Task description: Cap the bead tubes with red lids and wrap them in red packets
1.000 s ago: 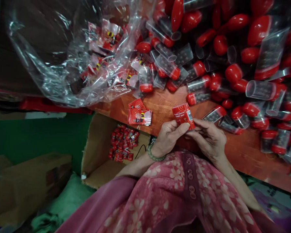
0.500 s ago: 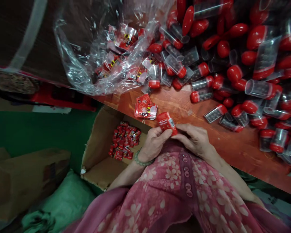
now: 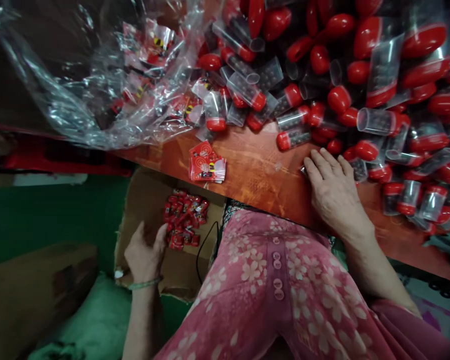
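Over the open cardboard box [image 3: 135, 200] my left hand [image 3: 147, 252] hangs with thumb and fingers apart, holding nothing. Beside it, small red wrapped packs [image 3: 185, 217] lie in a pile inside the box. On the wooden table my right hand [image 3: 332, 192] is palm down, fingers together over a red-capped clear tube, mostly hidden; only its shiny end shows by the fingertips. Many more red-capped tubes [image 3: 378, 122] holding dark beads are heaped beyond that hand. A small stack of printed red wrappers [image 3: 208, 167] rests near the table's front edge.
A crinkled clear plastic bag [image 3: 78, 110] with more printed wrappers covers the table's left part. Below the table [image 3: 247, 175] at the left are a green sack [image 3: 93, 320] and another cardboard box [image 3: 41, 290].
The red pack is out of my hands. My left hand has moved left and down over the box and opened; my right hand has moved right onto the tubes. The view has shifted.
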Available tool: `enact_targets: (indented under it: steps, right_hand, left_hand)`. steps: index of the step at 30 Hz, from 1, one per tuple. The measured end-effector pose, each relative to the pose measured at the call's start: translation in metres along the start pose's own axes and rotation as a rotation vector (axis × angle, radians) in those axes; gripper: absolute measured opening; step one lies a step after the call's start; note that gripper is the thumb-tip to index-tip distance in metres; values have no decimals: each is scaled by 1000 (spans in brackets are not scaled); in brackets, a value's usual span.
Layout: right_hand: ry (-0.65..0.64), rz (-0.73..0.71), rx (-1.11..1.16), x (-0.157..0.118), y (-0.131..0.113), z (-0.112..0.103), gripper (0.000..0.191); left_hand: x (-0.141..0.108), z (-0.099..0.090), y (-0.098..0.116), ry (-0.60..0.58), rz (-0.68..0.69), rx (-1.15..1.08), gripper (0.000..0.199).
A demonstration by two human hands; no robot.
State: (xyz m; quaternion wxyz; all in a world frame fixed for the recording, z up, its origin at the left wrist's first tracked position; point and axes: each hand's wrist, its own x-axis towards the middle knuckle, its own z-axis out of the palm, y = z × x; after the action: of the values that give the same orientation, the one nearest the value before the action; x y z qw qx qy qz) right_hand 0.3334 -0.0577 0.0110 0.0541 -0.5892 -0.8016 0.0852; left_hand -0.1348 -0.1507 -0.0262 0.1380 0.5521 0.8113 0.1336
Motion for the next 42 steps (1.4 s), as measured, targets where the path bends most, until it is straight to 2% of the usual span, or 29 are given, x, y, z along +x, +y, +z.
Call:
enact_targets:
  steps: [1, 2, 4, 5, 6, 7, 9, 11, 13, 17, 21, 23, 26, 30, 35, 38, 40, 42]
  right_hand:
    - [-8, -6, -9, 1, 1, 2, 52]
    - [-10, -11, -21, 2, 1, 3, 51]
    - [-7, -23, -47, 5, 2, 5, 48]
    - [-3, -30, -59, 7, 2, 5, 46]
    - [2, -36, -71, 10, 3, 5, 44]
    - [5, -41, -84, 12, 2, 5, 42]
    - [8, -56, -109, 16, 1, 4, 40]
    - [21, -89, -115, 19, -1, 5, 38]
    - [66, -125, -67, 20, -5, 7, 33]
    - [221, -108, 117, 20, -15, 6, 18]
    - [340, -68, 350, 21, -21, -1, 13]
    - [391, -20, 456, 21, -21, -1, 14]
    - [430, 25, 560, 19, -18, 2, 13]
    - [396, 25, 479, 9, -12, 6, 14]
    - [299, 16, 348, -6, -7, -5, 35]
    - [196, 31, 412, -12, -4, -13, 22]
    - [173, 74, 476, -15, -3, -15, 14]
    - [189, 151, 575, -17, -5, -14, 16]
  left_hand:
    - [3, 1, 20, 86, -8, -23, 57]
    - [7, 3, 43, 135, 58, -81, 51]
    - [17, 10, 91, 192, 353, -103, 41]
    - [24, 16, 112, 211, 525, -94, 44]
    - [30, 22, 129, 190, 670, -78, 50]
    - [37, 29, 142, 154, 750, -59, 54]
    - [49, 43, 155, 59, 802, -25, 56]
    - [57, 55, 155, 6, 789, -20, 50]
    - [60, 61, 150, 23, 799, -44, 41]
    - [63, 61, 145, 133, 891, -108, 29]
    - [68, 55, 148, 258, 891, -155, 18]
    - [71, 53, 151, 250, 873, -199, 12]
    - [73, 51, 155, 162, 838, -270, 10]
    - [73, 47, 160, 141, 810, -267, 15]
    - [74, 42, 167, 122, 756, -247, 21]
    - [75, 38, 173, 110, 700, -349, 15]
    - [74, 34, 176, 124, 674, -436, 10]
    - [71, 30, 180, 119, 669, -504, 8]
